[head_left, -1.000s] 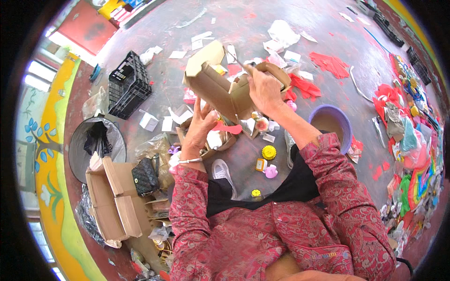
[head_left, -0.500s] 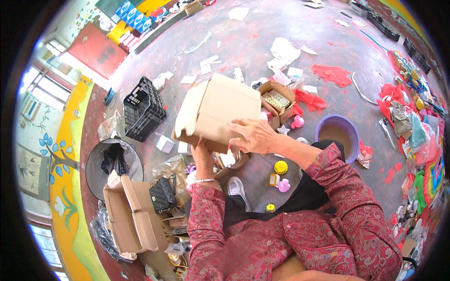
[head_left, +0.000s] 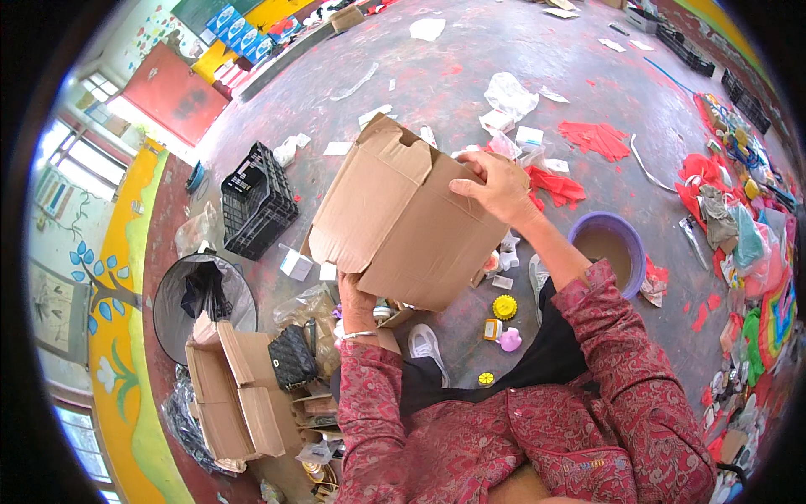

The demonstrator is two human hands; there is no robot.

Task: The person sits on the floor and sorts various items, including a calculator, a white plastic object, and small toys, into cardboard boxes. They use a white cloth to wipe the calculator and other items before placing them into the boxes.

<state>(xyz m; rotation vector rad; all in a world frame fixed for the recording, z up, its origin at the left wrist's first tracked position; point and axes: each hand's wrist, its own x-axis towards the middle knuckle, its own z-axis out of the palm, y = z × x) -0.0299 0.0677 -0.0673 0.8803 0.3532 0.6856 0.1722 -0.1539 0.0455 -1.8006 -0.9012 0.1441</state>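
Observation:
A brown cardboard box (head_left: 420, 223) is held tilted in the air in front of me, over my lap and feet. My left hand (head_left: 356, 301) grips its lower left edge from beneath, its fingers partly hidden behind the cardboard. On the upper right edge lies my right hand (head_left: 497, 186), thumb against the near side and fingers curled over the rim. Torn, uneven flaps show along the box's left and top edges. Below it, on the floor between my legs, are a yellow round toy (head_left: 505, 307) and a pink toy (head_left: 510, 339).
An open cardboard box (head_left: 243, 388) and a black quilted bag (head_left: 292, 354) stand at my left. Beyond are a lined round bin (head_left: 243, 286) and a black plastic crate (head_left: 259, 202). A purple basin (head_left: 638, 252) of murky water stands right, before a heap of coloured scraps (head_left: 760, 252).
The cardboard box has turned and come nearer to me, showing more of its broad side. My right hand has moved up and right, from its near side to its upper right edge.

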